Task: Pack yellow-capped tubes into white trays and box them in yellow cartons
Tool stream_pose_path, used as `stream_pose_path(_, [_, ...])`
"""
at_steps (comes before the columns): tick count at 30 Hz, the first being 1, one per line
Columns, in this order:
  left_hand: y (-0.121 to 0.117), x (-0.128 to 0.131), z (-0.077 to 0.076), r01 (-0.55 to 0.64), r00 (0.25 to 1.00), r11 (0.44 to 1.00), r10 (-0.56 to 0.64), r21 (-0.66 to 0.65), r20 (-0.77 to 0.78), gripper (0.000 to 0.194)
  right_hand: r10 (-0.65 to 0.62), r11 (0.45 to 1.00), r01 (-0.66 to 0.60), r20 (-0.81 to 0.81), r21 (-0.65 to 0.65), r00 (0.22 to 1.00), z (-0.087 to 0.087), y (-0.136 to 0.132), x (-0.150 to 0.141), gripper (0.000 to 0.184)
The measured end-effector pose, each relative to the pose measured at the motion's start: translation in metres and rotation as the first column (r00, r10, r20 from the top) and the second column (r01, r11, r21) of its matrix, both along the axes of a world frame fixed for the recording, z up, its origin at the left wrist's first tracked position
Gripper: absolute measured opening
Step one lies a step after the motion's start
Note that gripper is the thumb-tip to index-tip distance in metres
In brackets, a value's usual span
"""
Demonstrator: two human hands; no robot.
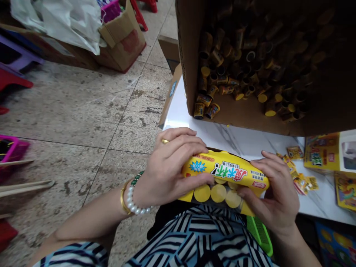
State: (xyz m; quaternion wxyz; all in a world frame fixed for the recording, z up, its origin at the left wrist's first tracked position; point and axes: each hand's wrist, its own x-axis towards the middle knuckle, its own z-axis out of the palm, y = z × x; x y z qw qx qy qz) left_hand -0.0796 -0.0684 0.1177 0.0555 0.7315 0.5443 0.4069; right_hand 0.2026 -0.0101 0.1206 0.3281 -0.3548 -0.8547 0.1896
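Note:
Between both hands is a yellow candy box (225, 168) with green and red lettering, held over the lap at the table's front edge. Round yellow lids show in several places through the opening on its near side. My left hand (178, 167), wearing a ring and bracelets, grips the box's left end, fingers over the top and thumb along the near side. The right end is gripped by my right hand (274, 189), its thumb on the near lower side. Just beyond stands a large cardboard carton (244, 124), holding many small yellow-lidded cups (213, 110).
Small candy packets (302, 183) lie on the white marbled table (230, 137), right of my right hand. More yellow printed boxes (322, 152) are at the right edge. A green basket (260, 235) sits below. Cardboard boxes (122, 44) and a magenta basket (13, 152) stand left.

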Motion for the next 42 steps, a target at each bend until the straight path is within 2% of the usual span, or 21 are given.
stream_pose_path(3, [0.001, 0.002, 0.004, -0.039, 0.999, 0.994, 0.038, -0.103, -0.012, 0.048, 0.010, 1.000, -0.010, -0.009, -0.029, 1.000, 0.001, -0.001, -0.002, 0.055])
stream_pose_path(6, [0.000, 0.004, 0.006, -0.037, 0.999, 0.983, 0.039, -0.179, 0.008, 0.045, 0.009, 1.000, -0.009, 0.001, 0.000, 1.000, 0.002, -0.001, -0.002, 0.057])
stream_pose_path(9, [0.002, 0.003, 0.006, 0.002, 0.998, 0.981, 0.010, -0.195, 0.060, 0.047, 0.023, 1.000, -0.022, 0.045, -0.016, 0.999, 0.003, 0.000, 0.000, 0.050])
stream_pose_path(12, [0.007, 0.001, 0.006, 0.034, 0.995, 0.981, -0.016, -0.189, 0.095, 0.038, 0.016, 0.995, -0.008, 0.070, -0.103, 0.997, 0.006, 0.002, 0.002, 0.040])
stream_pose_path(15, [0.011, -0.004, 0.006, 0.063, 0.989, 0.975, -0.032, -0.212, 0.146, 0.031, 0.021, 0.990, -0.008, 0.087, -0.143, 0.996, 0.010, 0.005, 0.001, 0.039])
stream_pose_path(19, [0.012, -0.009, 0.005, 0.082, 0.969, 0.958, -0.013, -0.275, 0.246, 0.041, 0.020, 0.990, -0.009, 0.074, -0.144, 0.997, 0.014, 0.006, 0.002, 0.038])
stream_pose_path(22, [0.013, -0.009, 0.006, 0.071, 0.974, 0.967, -0.014, -0.244, 0.227, 0.043, -0.003, 0.990, 0.016, 0.099, -0.138, 0.995, 0.013, 0.009, 0.004, 0.034])
stream_pose_path(27, [0.022, -0.006, 0.010, 0.111, 0.977, 0.959, -0.058, -0.259, 0.206, 0.029, 0.071, 0.993, -0.060, 0.110, -0.100, 0.991, 0.011, 0.020, 0.003, 0.025])
stream_pose_path(30, [0.026, -0.004, 0.010, 0.152, 0.976, 0.947, -0.098, -0.283, 0.197, 0.031, 0.105, 0.990, -0.087, 0.164, -0.112, 0.981, 0.013, 0.023, -0.002, 0.031])
stream_pose_path(34, [0.031, -0.001, 0.010, 0.267, 0.947, 0.909, -0.186, -0.320, 0.262, 0.039, 0.253, 0.936, -0.188, 0.196, -0.297, 0.948, 0.020, 0.031, -0.009, 0.046])
stream_pose_path(39, [0.035, 0.000, 0.013, 0.355, 0.908, 0.838, -0.204, -0.415, 0.364, 0.023, 0.386, 0.831, -0.305, 0.088, -0.465, 0.918, 0.022, 0.047, -0.013, 0.032])
stream_pose_path(41, [0.036, -0.001, 0.013, 0.357, 0.908, 0.830, -0.201, -0.427, 0.369, 0.025, 0.370, 0.833, -0.298, 0.068, -0.467, 0.927, 0.018, 0.047, -0.013, 0.031])
stream_pose_path(42, [0.036, -0.001, 0.013, 0.350, 0.909, 0.833, -0.192, -0.428, 0.370, 0.029, 0.334, 0.854, -0.271, 0.068, -0.443, 0.940, 0.015, 0.044, -0.013, 0.032])
